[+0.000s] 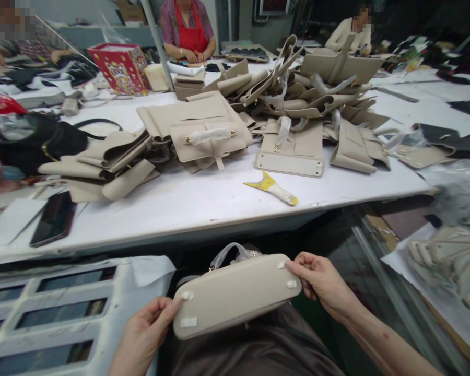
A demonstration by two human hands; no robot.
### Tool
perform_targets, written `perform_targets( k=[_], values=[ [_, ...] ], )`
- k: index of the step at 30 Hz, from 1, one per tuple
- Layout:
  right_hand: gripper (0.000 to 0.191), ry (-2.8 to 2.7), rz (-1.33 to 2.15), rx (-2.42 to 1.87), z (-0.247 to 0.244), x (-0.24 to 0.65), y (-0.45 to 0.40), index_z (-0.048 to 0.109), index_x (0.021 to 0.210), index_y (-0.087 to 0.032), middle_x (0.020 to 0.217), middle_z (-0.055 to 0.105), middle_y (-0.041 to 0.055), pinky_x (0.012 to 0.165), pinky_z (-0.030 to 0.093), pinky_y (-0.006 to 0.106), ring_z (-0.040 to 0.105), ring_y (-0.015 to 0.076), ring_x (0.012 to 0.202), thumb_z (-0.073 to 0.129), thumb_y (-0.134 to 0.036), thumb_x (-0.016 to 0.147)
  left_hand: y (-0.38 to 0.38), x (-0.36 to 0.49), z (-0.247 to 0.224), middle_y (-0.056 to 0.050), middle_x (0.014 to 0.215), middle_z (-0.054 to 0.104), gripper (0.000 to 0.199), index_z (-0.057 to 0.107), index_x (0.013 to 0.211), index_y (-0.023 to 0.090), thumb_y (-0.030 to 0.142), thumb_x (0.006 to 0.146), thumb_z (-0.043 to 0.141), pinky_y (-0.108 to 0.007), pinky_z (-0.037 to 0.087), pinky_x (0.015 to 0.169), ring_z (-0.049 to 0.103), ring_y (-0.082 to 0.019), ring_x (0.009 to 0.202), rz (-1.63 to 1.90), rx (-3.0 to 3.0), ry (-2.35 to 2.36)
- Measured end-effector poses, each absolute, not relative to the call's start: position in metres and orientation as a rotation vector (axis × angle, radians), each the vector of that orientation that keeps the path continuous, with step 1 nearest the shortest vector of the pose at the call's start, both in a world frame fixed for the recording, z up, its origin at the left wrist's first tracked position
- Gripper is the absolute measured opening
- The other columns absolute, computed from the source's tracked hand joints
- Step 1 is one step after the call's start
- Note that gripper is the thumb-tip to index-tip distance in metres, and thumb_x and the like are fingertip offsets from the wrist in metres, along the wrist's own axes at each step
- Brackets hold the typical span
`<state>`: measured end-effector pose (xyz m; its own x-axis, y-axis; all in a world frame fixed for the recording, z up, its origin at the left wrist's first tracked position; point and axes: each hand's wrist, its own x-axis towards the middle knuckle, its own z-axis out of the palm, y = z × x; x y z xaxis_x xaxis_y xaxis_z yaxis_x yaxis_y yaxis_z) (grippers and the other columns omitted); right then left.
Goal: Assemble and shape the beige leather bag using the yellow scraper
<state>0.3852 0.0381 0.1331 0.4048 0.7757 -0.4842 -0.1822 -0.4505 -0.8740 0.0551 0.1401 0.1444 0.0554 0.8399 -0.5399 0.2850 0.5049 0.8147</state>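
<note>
A beige handbag piece [238, 297] with a long rounded base faces me above my lap. Small white tape pieces [188, 322] sit near the corners of that base. My left hand [151, 318] pinches its left end beside the upper tape piece. At the right end, my right hand [317, 279] has thumb and fingers closed on the edge, by the upper right tape. Behind the base rises a handle [231, 253] wrapped in clear plastic, with gold-coloured fittings. The rest of the piece is mostly hidden behind the base.
Ahead, a white table [172, 211] bears heaped beige bag parts [211, 128], a yellow-and-white tool [272, 188] and a phone [55, 218]. A white slotted plastic crate or stool [121, 292] stands left. Stacked beige panels [446, 256] lie right. Other people [188, 31] sit across the table.
</note>
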Motion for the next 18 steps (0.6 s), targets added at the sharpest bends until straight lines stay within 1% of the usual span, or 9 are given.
perform_targets(
  k=[2, 8, 12, 15, 18],
  values=[
    [0.057, -0.526, 1.229, -1.711, 0.1339, 0.3854, 0.0376, 0.052, 0.069, -0.017, 0.046, 0.045, -0.0072, 0.035, 0.021, 0.015, 0.037, 0.0036, 0.036, 0.077, -0.068, 0.065, 0.1400, 0.0553, 0.1505, 0.005, 0.057, 0.046, 0.057, 0.055, 0.067, 0.016, 0.067, 0.059, 0.078, -0.019, 0.024, 0.049, 0.033, -0.007, 0.052, 0.534, 1.052, 1.478],
    [0.062, -0.490, 1.258, -1.797, 0.1330, 0.3873, 0.0401, 0.057, 0.066, -0.017, 0.047, 0.043, -0.0061, 0.038, 0.023, 0.016, 0.035, 0.0041, 0.040, 0.081, -0.073, 0.054, 0.1432, 0.0545, 0.1554, 0.008, 0.054, 0.038, 0.059, 0.050, 0.067, 0.017, 0.070, 0.062, 0.074, -0.020, 0.018, 0.048, 0.025, -0.006, 0.052, 0.559, 1.106, 1.427],
    [0.063, -0.494, 1.270, -1.825, 0.1340, 0.3861, 0.0407, 0.058, 0.063, -0.017, 0.048, 0.043, -0.0045, 0.039, 0.024, 0.018, 0.035, 0.0054, 0.042, 0.080, -0.075, 0.050, 0.1442, 0.0515, 0.1500, 0.008, 0.055, 0.037, 0.054, 0.050, 0.070, 0.017, 0.068, 0.069, 0.070, -0.021, 0.019, 0.048, 0.026, -0.006, 0.052, 0.542, 1.156, 1.427],
    [0.064, -0.501, 1.274, -1.838, 0.1320, 0.3866, 0.0401, 0.058, 0.064, -0.018, 0.049, 0.043, -0.0043, 0.039, 0.024, 0.018, 0.035, 0.0058, 0.043, 0.079, -0.076, 0.050, 0.1439, 0.0495, 0.1479, 0.007, 0.057, 0.038, 0.052, 0.050, 0.071, 0.017, 0.066, 0.074, 0.066, -0.021, 0.022, 0.049, 0.028, -0.007, 0.054, 0.526, 1.212, 1.425],
    [0.063, -0.529, 1.276, -1.838, 0.1266, 0.3891, 0.0404, 0.057, 0.065, -0.018, 0.049, 0.043, -0.0047, 0.040, 0.023, 0.018, 0.035, 0.0054, 0.042, 0.078, -0.076, 0.053, 0.1445, 0.0488, 0.1482, 0.007, 0.058, 0.038, 0.051, 0.049, 0.071, 0.017, 0.066, 0.076, 0.065, -0.021, 0.023, 0.050, 0.029, -0.007, 0.055, 0.522, 1.245, 1.427]
  ],
)
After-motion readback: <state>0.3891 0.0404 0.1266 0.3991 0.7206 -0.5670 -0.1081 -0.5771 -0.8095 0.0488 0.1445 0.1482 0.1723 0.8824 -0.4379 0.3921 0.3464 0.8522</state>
